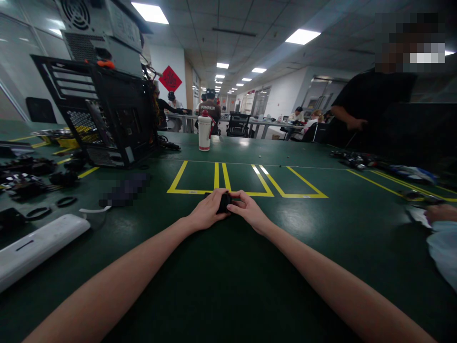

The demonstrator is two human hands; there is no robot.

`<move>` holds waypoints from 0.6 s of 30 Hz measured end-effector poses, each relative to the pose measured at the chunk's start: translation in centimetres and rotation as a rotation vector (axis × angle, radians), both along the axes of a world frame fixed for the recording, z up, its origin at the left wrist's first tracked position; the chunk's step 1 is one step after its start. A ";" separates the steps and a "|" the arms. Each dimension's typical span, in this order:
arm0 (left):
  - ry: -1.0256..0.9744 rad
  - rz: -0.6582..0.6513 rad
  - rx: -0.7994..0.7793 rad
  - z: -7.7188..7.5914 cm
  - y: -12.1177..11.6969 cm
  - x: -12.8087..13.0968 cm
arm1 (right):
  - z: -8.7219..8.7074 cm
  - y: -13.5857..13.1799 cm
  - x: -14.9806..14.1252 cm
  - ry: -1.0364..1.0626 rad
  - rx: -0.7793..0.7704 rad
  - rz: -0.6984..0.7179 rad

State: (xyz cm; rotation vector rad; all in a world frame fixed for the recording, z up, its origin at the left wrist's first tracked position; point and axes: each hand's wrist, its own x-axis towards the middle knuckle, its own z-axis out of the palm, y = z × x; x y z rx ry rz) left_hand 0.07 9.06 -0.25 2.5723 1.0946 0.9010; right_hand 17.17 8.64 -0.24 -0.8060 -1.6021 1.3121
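Gripped between the left hand (210,209) and right hand (247,209), fingers closed around both its sides, a small black object (224,203) sits near the middle of the green surface (214,286), just on the near side of the yellow tape outlines (246,194); its exact form is hidden.

1 head-worn camera looks forward and slightly down over the green table (214,295), facing the white bottle (204,133). The tabletop before the bottle is close; the room behind it recedes, its far end perhaps slightly blurred.
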 end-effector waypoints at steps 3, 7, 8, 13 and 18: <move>0.001 -0.001 0.005 0.1 -0.1 0.0 | 0.1 -0.1 0.0 0.001 0.021 -0.024; 0.001 -0.009 0.024 0.0 0.0 0.1 | 0.2 0.1 -0.2 -0.016 0.034 -0.054; -0.002 -0.010 0.029 -0.1 0.1 0.1 | 0.1 0.2 -0.2 -0.018 0.035 -0.059; -0.006 -0.013 0.047 -0.3 0.2 0.1 | -0.1 0.3 -0.1 -0.042 -0.022 -0.075; 0.003 -0.024 0.028 -0.1 0.1 0.0 | 0.2 -0.1 0.3 0.006 -0.007 0.013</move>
